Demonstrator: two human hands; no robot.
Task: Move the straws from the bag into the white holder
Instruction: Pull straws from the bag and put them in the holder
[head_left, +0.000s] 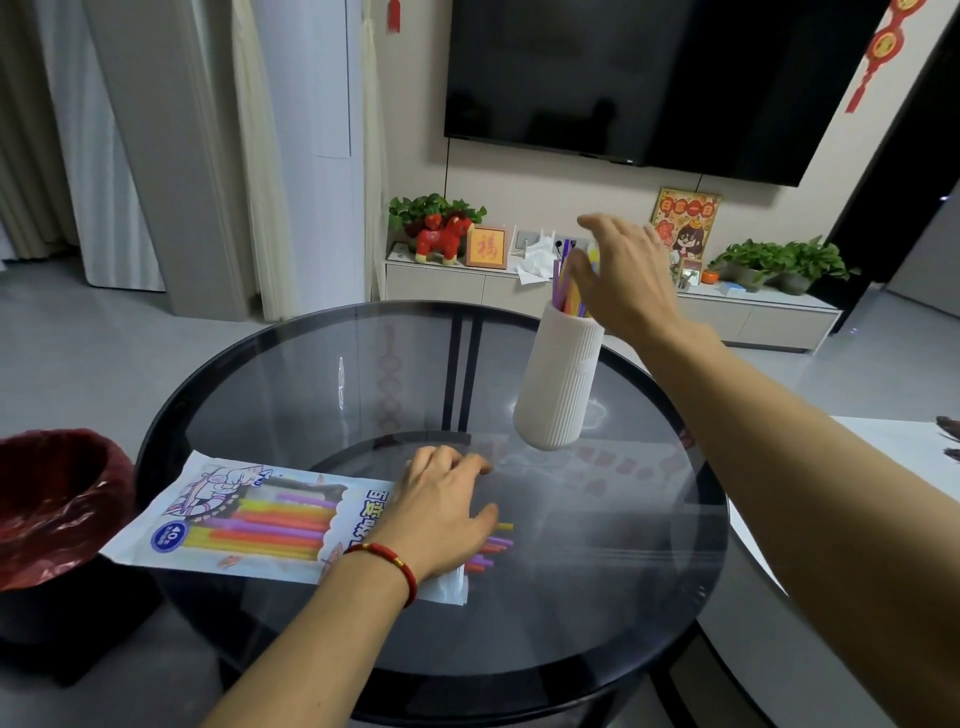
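A round glass table (311, 384) filled the view from above. At about eight o'clock on it lay a printed plastic bag (249, 514), flat, its long axis running nine to three, with the open mouth toward three. The left hand (441, 514) rested on that mouth end, fingers loosely spread and flat, pressing the bag down without gripping anything that could be seen. Coloured straws (493, 545) poked out past the fingertips, pointing toward three o'clock; more remained inside the bag. At about one o'clock stood the white holder (561, 379), a ribbed vase, upright, with several straws (566, 283) already standing in it. The right hand (623, 275) hovered just above its rim, fingers open and relaxed, apparently holding nothing. The bag's straws lay well apart from the right hand, toward seven o'clock from it, and right beside the left hand, the nearer one
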